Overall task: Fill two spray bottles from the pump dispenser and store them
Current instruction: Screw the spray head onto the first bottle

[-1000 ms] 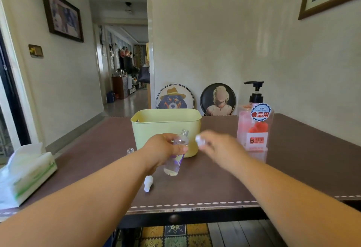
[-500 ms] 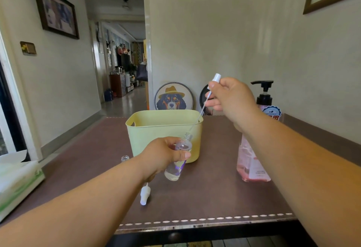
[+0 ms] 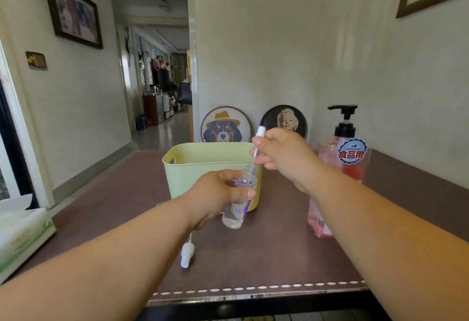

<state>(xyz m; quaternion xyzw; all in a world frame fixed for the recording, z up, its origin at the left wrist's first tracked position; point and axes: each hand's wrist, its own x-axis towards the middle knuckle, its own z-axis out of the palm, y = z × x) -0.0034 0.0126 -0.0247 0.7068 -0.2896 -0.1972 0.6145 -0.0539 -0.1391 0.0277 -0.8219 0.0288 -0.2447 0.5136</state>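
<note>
Head view: a small clear spray bottle [image 3: 237,201] is gripped upright around its middle by the left hand [image 3: 215,195], its base raised just off the brown desk [image 3: 266,249]. Directly above that hand, a white spray head [image 3: 259,137] is pinched between the fingers of the right hand [image 3: 284,158], and its thin dip tube is seen running down into the bottle's open neck; whether the head is seated cannot be told. Just behind the left hand, a pale green bin [image 3: 193,168] is set on the desk with its open top facing up. Beside the right hand, to its right, a pump dispenser [image 3: 342,168] with a black pump and pink liquid is stood upright, partly hidden by the right forearm. Below the left wrist, nearer the desk's front edge, a second white spray head [image 3: 187,254] is laid on its side. Well to the left of the left forearm, a tissue box [image 3: 22,237] is placed at the desk's edge.
</note>
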